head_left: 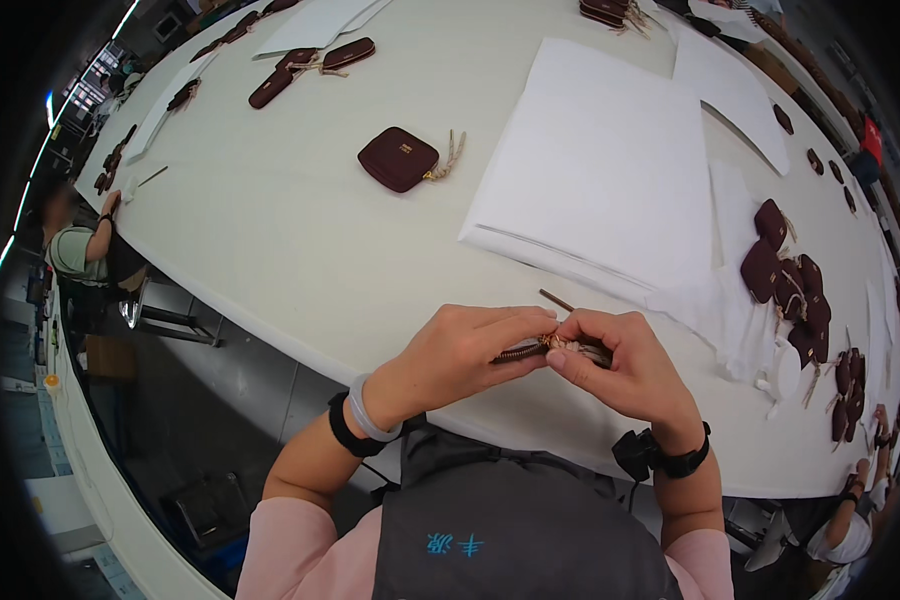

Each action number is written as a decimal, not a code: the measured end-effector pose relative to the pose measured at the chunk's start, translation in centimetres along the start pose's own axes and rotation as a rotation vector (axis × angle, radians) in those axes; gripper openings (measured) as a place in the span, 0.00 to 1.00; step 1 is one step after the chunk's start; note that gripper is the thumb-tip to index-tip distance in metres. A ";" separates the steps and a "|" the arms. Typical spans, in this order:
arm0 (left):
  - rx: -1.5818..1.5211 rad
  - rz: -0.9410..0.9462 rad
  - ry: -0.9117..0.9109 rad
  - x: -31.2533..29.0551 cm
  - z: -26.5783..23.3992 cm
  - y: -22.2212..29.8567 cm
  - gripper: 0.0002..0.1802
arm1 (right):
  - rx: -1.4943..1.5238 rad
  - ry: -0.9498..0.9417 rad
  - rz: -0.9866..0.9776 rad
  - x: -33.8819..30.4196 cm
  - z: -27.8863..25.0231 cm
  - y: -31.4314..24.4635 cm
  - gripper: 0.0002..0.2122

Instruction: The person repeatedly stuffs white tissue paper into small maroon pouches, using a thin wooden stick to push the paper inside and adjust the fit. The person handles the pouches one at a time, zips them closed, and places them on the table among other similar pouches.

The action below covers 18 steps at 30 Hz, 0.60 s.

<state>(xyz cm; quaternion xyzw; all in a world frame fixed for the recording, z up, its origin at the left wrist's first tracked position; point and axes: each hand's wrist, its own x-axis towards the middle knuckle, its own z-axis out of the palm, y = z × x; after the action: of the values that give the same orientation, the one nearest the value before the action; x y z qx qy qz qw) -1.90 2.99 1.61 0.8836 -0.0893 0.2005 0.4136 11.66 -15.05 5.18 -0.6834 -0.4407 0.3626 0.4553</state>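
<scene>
Pale green on the far left: a short-sleeved top (75,252) on a co-worker, face blurred, at the edge of the long cream-white table (270,220). Moving right, a loose group of dark maroon, rounded pouches (270,88) with beige cords, too far off for detail. Then one maroon, rounded-square pouch (398,160) lying alone, its cord sticking out. Now the person's left hand (455,350), fingers narrowed around the left end of a small dark zippered pouch (518,354). That one sits between both hands over the table's near side, toothed zip showing, most of its body covered by fingers. Behind, a thin brown stick (554,299) pokes out, lower end hidden. White, flat paper sheets (610,150) lie beyond. And the right hand (630,365), thumb and index closed on the pouch's right end by a pale cord tangle (567,343); exactly what the tips pinch, I cannot tell. Further right, a heap of overlapping maroon pouches (762,270), several half covered, and at the rim another worker's forearm (843,515), partly lost in shadow
</scene>
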 end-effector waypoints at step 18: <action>-0.928 -0.663 -0.782 -1.9 -4.2 -0.5 0.18 | -0.331 -0.288 -0.502 -2.8 4.4 0.2 0.11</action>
<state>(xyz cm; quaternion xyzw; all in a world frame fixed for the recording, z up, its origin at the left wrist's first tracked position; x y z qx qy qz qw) -4.61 6.57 2.89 0.6032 -0.0337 -0.3286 0.7260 6.84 -16.39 3.81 -0.5598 -0.7082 0.2555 0.3463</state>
